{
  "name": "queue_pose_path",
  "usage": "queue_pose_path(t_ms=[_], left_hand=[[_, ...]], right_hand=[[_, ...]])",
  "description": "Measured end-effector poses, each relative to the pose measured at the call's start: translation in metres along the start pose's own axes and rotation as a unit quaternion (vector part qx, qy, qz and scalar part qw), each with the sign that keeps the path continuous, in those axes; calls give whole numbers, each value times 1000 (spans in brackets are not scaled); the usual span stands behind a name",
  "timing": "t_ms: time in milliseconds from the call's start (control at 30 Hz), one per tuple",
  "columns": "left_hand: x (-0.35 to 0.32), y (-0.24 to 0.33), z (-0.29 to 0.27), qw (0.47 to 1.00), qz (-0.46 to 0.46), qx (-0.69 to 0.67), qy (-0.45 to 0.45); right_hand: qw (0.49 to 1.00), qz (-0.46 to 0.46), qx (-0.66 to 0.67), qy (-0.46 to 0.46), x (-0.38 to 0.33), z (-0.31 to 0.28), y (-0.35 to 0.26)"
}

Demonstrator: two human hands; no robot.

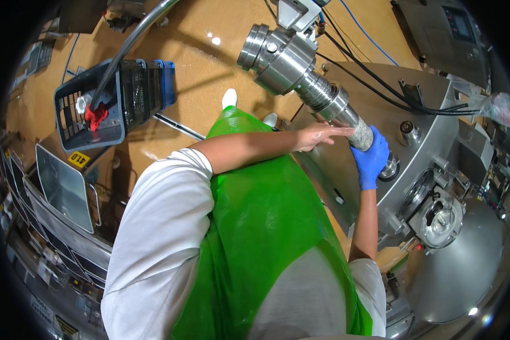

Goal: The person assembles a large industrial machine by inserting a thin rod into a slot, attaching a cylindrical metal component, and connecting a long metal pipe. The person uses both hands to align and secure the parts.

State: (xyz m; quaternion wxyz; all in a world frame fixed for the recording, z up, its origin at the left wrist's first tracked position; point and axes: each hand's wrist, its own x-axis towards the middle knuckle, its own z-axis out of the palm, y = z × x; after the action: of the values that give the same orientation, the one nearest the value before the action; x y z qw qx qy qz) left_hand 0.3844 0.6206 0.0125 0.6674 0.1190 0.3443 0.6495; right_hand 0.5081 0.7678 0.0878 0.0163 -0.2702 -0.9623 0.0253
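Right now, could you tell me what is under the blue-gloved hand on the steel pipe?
The right hand wraps the lower end of the steel pipe, where a pale sleeve shows. Its palm hides the pipe's end and joint. The bare left hand rests beside it.

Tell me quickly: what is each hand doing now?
Left hand: open, bare, flat on the steel pipe.
Right hand: blue glove, closed around the pipe's end.

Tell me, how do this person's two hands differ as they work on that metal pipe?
The right hand wears a blue glove; the left hand is bare. The right hand wraps around the steel pipe near its lower end, while the left hand lies flat against it, fingers stretched out. The right hand reaches up from below; the left hand comes across from the side. Both touch the same pipe.
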Motion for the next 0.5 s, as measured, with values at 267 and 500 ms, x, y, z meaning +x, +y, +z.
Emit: queue_pose_path(t_ms=[267,500], left_hand=[[19,-15,12,973,146,-162,80],[19,-18,16,976,113,-152,106]], right_hand=[[999,3,-26,-30,0,3,4],[999,-15,-6,-46,2,-1,7]])
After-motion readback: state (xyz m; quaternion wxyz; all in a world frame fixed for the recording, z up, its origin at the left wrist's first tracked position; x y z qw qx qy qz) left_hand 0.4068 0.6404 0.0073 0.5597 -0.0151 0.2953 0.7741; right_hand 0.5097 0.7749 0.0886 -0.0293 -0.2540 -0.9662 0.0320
